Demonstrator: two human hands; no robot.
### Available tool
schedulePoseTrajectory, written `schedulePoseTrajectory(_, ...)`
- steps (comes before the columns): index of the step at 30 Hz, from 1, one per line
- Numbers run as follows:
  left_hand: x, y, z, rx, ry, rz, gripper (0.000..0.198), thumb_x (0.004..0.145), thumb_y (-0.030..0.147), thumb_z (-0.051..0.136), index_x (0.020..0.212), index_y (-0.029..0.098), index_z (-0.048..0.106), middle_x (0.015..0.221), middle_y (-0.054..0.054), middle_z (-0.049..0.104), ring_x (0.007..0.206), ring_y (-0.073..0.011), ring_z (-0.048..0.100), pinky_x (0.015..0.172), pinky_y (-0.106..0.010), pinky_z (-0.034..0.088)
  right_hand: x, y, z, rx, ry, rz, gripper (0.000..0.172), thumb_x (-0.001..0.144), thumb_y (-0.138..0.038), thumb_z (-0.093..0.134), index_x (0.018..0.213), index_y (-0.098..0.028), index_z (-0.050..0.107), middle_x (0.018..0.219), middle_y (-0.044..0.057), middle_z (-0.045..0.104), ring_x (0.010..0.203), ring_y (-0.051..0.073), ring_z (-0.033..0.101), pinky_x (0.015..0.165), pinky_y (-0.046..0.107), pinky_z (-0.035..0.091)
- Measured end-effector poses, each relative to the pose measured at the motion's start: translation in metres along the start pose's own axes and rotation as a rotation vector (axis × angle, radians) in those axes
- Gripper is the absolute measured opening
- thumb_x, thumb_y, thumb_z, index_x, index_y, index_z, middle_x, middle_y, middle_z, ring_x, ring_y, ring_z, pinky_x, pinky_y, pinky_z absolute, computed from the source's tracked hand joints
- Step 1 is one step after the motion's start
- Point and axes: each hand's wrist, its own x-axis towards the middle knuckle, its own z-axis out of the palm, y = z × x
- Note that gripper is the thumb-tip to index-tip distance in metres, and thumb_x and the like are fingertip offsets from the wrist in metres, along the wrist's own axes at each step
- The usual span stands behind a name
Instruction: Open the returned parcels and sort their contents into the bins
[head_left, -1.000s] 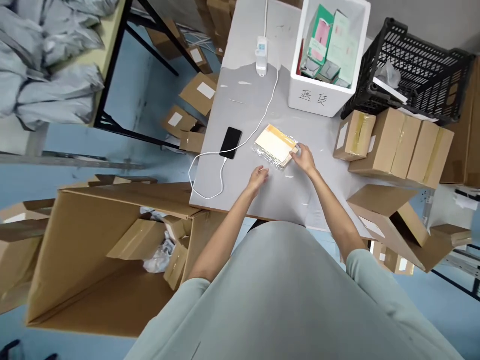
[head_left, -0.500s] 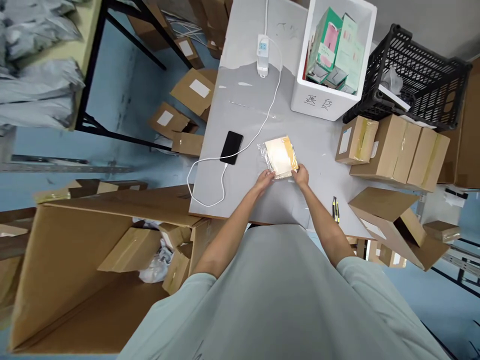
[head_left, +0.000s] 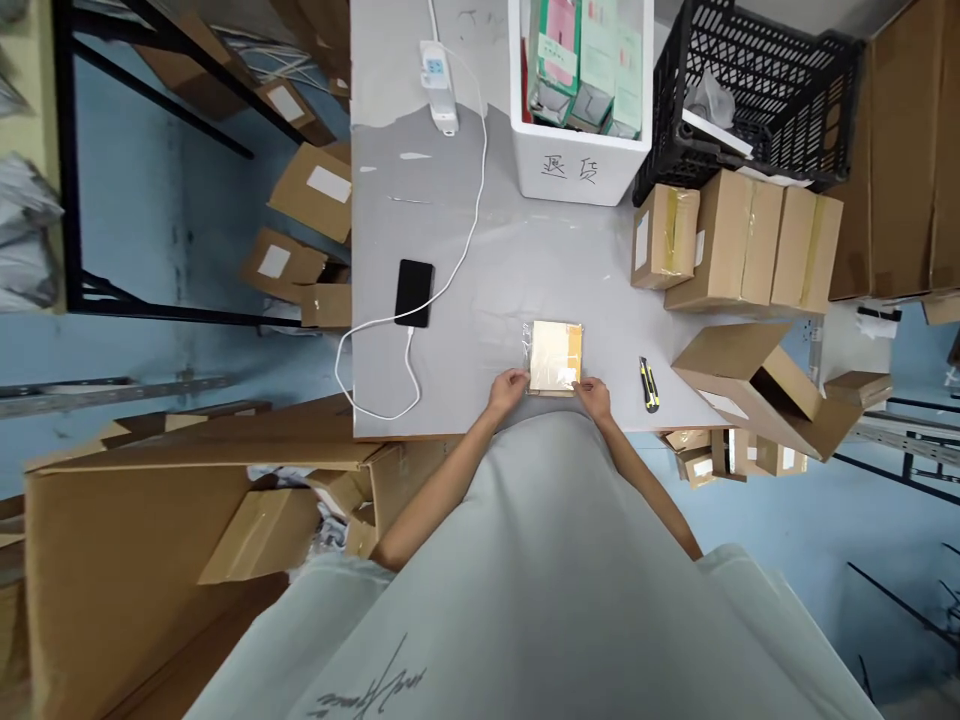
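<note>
Pulled closer to the table's near edge, wrapped packet (head_left: 555, 357), left hand (head_left: 508, 387) and right hand (head_left: 595, 396) gripping its near corners.

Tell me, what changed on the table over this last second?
The wrapped packet, askew and farther out a second ago, was turned square and drawn toward the near edge of the table. The left hand, off it before, took hold; now it and the right hand grip its near corners. The phone on its cable, the white box and the sealed cartons stayed put.
</note>
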Motion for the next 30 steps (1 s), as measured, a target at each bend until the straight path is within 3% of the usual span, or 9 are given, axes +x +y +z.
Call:
schedulePoseTrajectory(5,-0.02,0.02,0.004,-0.076,0.038,0.087,0.021,0.085,0.043,0.07,0.079,0.026,0.06,0.101,-0.009,0.083,0.117,-0.0283,0.076,0.109,-0.041,0.06,0.001,-0.017,-0.019,0.288,-0.212,-0.059,0.042,0.084,-0.058,0.091,0.086,-0.027,0.063,0.087,0.003,0.081,0.097,0.027,0.085,0.102,0.042,0.069)
schedulePoseTrajectory(10,-0.048,0.045,-0.004,-0.351,-0.034,0.212,0.03,0.083,0.05,0.072,0.083,0.026,0.055,0.119,-0.012,0.085,0.126,-0.0281,0.077,0.111,-0.043,0.063,-0.014,-0.04,-0.051,0.578,-0.398,-0.147,0.062,0.068,-0.06,0.106,0.108,-0.029,0.069,0.099,-0.001,0.087,0.094,0.023,0.086,0.1,0.038,0.07)
schedulePoseTrajectory(14,-0.078,0.061,-0.01,-0.487,-0.144,0.254,0.036,0.079,0.051,0.083,0.098,0.024,0.067,0.125,-0.011,0.086,0.114,-0.0264,0.082,0.107,-0.044,0.065,-0.042,-0.051,-0.084,0.58,-0.43,-0.264,0.059,0.074,-0.062,0.105,0.111,-0.032,0.072,0.103,-0.002,0.087,0.096,0.023,0.085,0.096,0.037,0.07)
schedulePoseTrajectory(18,-0.099,0.07,-0.004,-0.381,-0.148,0.334,0.063,0.078,0.063,0.096,0.125,0.024,0.078,0.121,-0.009,0.086,0.105,-0.0252,0.083,0.102,-0.044,0.068,-0.066,-0.051,-0.113,0.518,-0.453,-0.331,0.056,0.076,-0.066,0.104,0.108,-0.031,0.074,0.104,0.001,0.088,0.1,0.027,0.086,0.096,0.041,0.07)
schedulePoseTrajectory(22,-0.108,0.073,0.006,-0.304,-0.129,0.377,0.07,0.075,0.076,0.099,0.113,0.02,0.081,0.113,-0.01,0.086,0.104,-0.0277,0.083,0.1,-0.046,0.069,-0.075,-0.042,-0.134,0.444,-0.523,-0.375,0.053,0.075,-0.062,0.107,0.1,-0.029,0.074,0.102,0.003,0.089,0.106,0.029,0.086,0.103,0.044,0.068)
schedulePoseTrajectory(26,-0.119,0.072,0.012,-0.27,-0.199,0.381,0.07,0.074,0.079,0.099,0.106,0.02,0.082,0.106,-0.009,0.086,0.099,-0.0281,0.084,0.096,-0.047,0.071,-0.077,-0.034,-0.146,0.412,-0.594,-0.37,0.054,0.07,-0.056,0.111,0.1,-0.029,0.075,0.111,0.003,0.09,0.122,0.032,0.083,0.113,0.047,0.066)
schedulePoseTrajectory(30,-0.132,0.069,0.016,-0.222,-0.251,0.386,0.069,0.074,0.08,0.099,0.1,0.019,0.079,0.108,-0.011,0.087,0.095,-0.0281,0.083,0.094,-0.048,0.072,-0.083,-0.034,-0.144,0.488,-0.476,-0.365,0.06,0.077,-0.072,0.102,0.113,-0.031,0.078,0.119,0.004,0.089,0.133,0.032,0.08,0.117,0.048,0.065)
